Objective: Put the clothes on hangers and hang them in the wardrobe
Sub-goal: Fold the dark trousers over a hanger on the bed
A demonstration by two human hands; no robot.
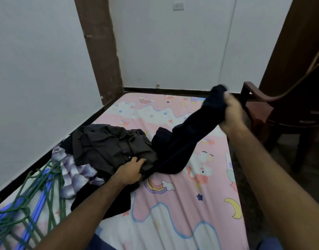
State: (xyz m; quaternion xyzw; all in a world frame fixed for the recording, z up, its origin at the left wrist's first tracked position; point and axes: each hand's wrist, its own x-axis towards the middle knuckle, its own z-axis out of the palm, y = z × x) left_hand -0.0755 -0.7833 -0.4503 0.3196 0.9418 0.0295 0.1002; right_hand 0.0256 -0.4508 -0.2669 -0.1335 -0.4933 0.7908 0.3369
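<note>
A dark navy garment stretches across the bed from the clothes pile up to the right. My right hand grips its upper end, lifted above the mattress edge. My left hand grips the garment's lower end beside a dark grey shirt heaped on the pile. A purple-and-white patterned garment lies under the grey one. Green and blue plastic hangers are tangled together at the bed's left near corner. No wardrobe interior is in view.
The bed carries a pink cartoon-print sheet. White walls close in at left and behind, with a brown wooden post in the corner. A dark brown chair stands just right of the bed, below a brown wooden panel.
</note>
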